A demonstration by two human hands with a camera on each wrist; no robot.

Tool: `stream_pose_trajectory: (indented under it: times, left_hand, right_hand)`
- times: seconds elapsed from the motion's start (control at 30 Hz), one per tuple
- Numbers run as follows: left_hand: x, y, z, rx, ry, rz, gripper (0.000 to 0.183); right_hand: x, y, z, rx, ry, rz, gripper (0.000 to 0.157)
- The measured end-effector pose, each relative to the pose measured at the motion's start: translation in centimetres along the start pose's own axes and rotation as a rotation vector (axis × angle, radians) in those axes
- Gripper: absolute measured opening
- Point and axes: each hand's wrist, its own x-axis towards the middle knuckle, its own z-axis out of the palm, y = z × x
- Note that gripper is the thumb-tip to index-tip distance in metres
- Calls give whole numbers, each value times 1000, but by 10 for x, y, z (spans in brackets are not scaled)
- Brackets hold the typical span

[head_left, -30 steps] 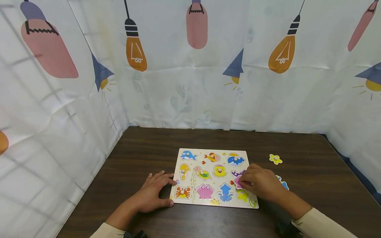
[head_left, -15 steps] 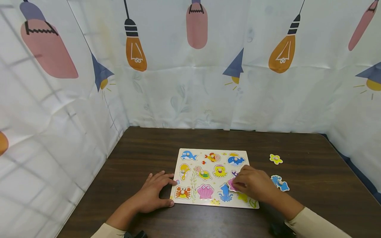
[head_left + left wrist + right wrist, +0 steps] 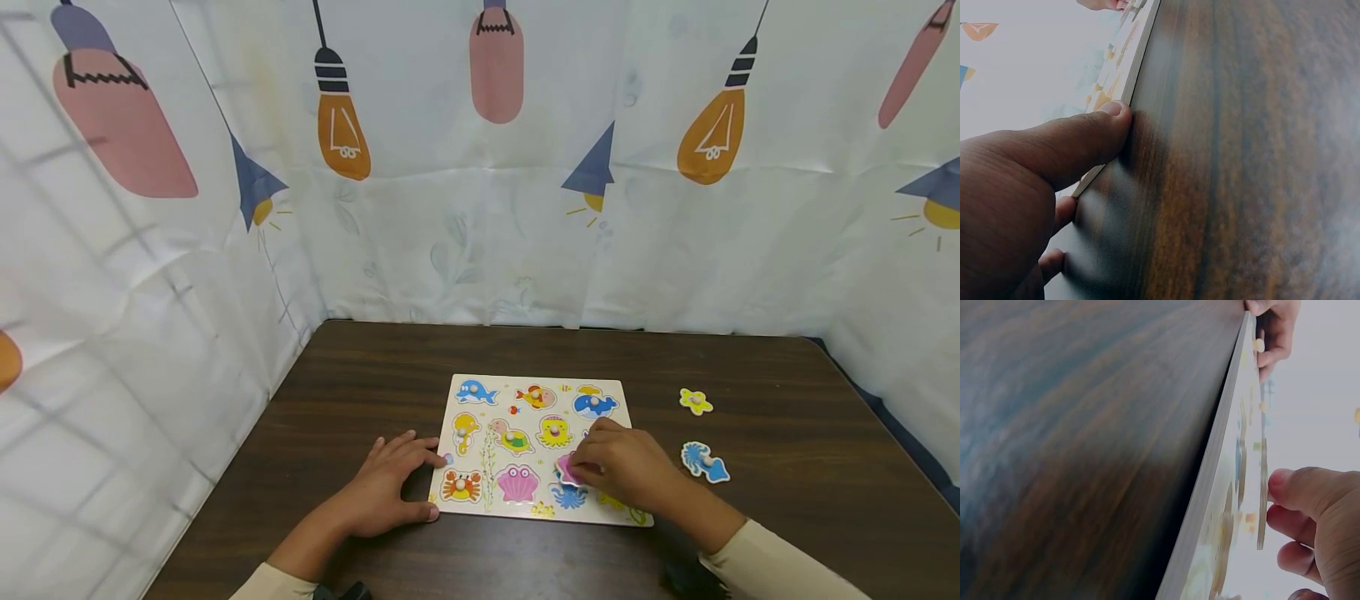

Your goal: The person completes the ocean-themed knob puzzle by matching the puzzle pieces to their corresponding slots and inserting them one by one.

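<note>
A wooden peg puzzle board (image 3: 495, 410) with sea animals lies on the brown table. My right hand (image 3: 626, 467) pinches a pink puzzle piece (image 3: 567, 470) above the board's lower right part, partly covering the blue squid shape (image 3: 568, 497). In the right wrist view the pink piece (image 3: 1263, 500) appears edge-on, raised off the board, with thumb and fingertips at its near side. My left hand (image 3: 390, 483) rests at the board's left side, fingers spread. Its thumb (image 3: 1094, 140) touches the board's edge in the left wrist view.
Right of the board lie a yellow flower-like piece (image 3: 695, 402) and a blue piece (image 3: 705, 462). Several knobbed pieces sit in the board, among them a crab (image 3: 461, 486). A pink shell shape (image 3: 517, 483) shows no knob. A printed white curtain (image 3: 480, 250) stands behind the table.
My right hand has moved left across the board with the pink piece, from the right side to over the squid shape. The blue piece on the table is uncovered. My left hand stays put.
</note>
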Motion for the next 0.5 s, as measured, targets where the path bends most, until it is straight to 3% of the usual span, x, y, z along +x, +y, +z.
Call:
stream_pose_trajectory:
  times: [0.5]
  left_hand:
    - [0,1,0,-3,7,0,55]
  right_hand:
    - [11,-12,7,19,2,-33,13]
